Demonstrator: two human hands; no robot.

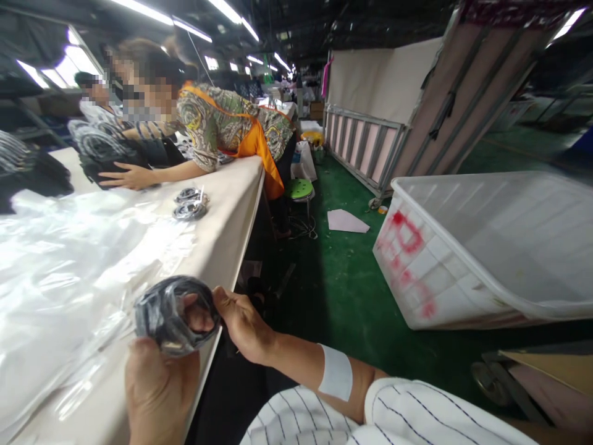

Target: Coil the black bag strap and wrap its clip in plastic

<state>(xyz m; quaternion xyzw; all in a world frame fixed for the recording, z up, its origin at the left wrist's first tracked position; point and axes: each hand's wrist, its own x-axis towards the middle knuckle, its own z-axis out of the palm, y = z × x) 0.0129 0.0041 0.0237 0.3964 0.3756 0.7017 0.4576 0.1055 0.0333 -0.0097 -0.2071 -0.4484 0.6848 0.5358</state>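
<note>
A coil of dark cord or strap (160, 312), partly covered in shiny clear plastic, is held above the near edge of the table. My left hand (160, 386) grips it from below, with the thumb on its near side. On the coil's right side, my right hand (241, 324) pinches the rim; some fingers show through the hole in the middle. Two similar dark coils (191, 210) lie farther up on the table. Left of my hands spreads a heap of clear plastic bags (69, 266). What exactly the coil is made of, I cannot make out.
The pale table (231, 198) runs away from me. A co-worker in an orange apron (259, 145) leans over it, hands on dark bundles (99, 148). Right stand a white plastic tub (417, 266) and a metal-framed cart (361, 148). A green stool (300, 189) stands by the table.
</note>
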